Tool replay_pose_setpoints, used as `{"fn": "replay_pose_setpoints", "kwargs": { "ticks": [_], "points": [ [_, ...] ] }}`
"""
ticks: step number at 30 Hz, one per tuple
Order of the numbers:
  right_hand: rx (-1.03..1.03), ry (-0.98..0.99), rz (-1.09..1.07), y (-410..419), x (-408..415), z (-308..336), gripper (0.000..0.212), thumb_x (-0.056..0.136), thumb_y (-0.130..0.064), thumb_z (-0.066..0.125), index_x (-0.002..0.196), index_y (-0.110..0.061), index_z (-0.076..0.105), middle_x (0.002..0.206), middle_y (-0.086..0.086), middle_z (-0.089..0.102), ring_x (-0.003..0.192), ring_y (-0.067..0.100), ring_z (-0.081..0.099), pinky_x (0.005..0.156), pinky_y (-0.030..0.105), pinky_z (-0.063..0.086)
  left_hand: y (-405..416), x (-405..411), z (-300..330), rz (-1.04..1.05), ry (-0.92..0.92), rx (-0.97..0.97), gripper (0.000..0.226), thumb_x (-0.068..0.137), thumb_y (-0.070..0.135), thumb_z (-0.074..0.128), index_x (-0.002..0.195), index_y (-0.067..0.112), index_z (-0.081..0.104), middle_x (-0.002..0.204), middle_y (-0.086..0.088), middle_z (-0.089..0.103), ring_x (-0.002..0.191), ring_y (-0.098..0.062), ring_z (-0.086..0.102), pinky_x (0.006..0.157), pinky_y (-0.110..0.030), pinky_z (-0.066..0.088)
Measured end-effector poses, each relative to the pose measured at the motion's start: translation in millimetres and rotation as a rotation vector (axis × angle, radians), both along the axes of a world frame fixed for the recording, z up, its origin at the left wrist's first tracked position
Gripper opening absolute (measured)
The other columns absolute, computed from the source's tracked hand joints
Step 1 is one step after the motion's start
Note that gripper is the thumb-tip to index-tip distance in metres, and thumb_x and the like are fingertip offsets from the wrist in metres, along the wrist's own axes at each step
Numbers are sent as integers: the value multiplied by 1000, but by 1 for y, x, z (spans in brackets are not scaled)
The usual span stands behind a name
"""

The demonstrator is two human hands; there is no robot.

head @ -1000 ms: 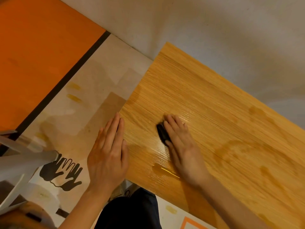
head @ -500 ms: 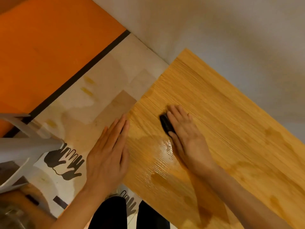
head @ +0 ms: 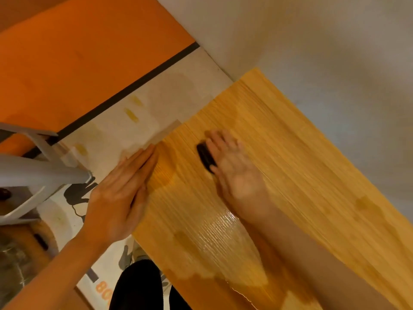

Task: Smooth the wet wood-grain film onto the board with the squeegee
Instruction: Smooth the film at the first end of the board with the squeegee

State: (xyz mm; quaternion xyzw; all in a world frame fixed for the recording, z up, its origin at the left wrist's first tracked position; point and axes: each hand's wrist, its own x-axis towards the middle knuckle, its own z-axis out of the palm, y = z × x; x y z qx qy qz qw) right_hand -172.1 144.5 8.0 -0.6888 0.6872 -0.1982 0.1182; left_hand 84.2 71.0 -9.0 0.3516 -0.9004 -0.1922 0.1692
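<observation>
Surface: pale printed paper sheet [head: 178, 95] with black hand silhouettes, beside an orange floor panel [head: 78, 52] and a black stripe [head: 134, 88].
Room: plain grey-white wall [head: 312, 41] behind.
Board: glossy honey-coloured wood-grain film [head: 290, 153] lies across it, with wet patches nearest the person.
Squeegee: small black squeegee [head: 205, 155] on the film, under the right hand [head: 237, 173], fingers extended and pressing it down.
Left hand [head: 120, 193]: flat, fingers together, at the film's left edge.
Nearby: white plastic chair frame [head: 33, 175] at left.

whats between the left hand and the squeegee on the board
Nothing but bare wet wood-grain film, seen in the head view: the left hand lies flat at its edge; the right hand presses the black squeegee.
</observation>
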Motion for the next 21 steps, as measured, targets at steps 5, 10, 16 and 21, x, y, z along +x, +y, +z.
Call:
{"fn": "replay_pose_setpoints", "kwargs": {
  "ticks": [5,10,16,21],
  "points": [
    [32,-35,-399,-56,-58,3,47,104,-14,37,150,-5,32,159,12,24,150,27,14,124,41,8,15,2,2,175,40,13,46,103,14,44,147,-1,46,157,-15,43,149,-30,37,126,-50,22],
    [-43,-55,-42,-50,33,2,47,103,-19,36,147,-5,37,156,12,32,148,28,19,123,40,9,63,6,4,630,149,317,56,108,37,29,160,18,23,169,10,15,157,-7,4,128,-27,3],
    [-10,12,109,-62,5,0,47,102,-17,45,147,-6,38,156,12,34,147,26,23,121,46,18,70,3,-6,667,184,279,55,109,26,33,161,10,22,170,4,12,158,-8,1,125,-17,0],
    [43,-46,-235,-60,-4,10,48,106,-23,35,152,-9,29,161,9,22,151,23,10,124,42,9,83,6,-7,715,327,372,59,109,29,30,163,14,11,172,7,2,158,-8,3,123,-12,8]
  ]
}}
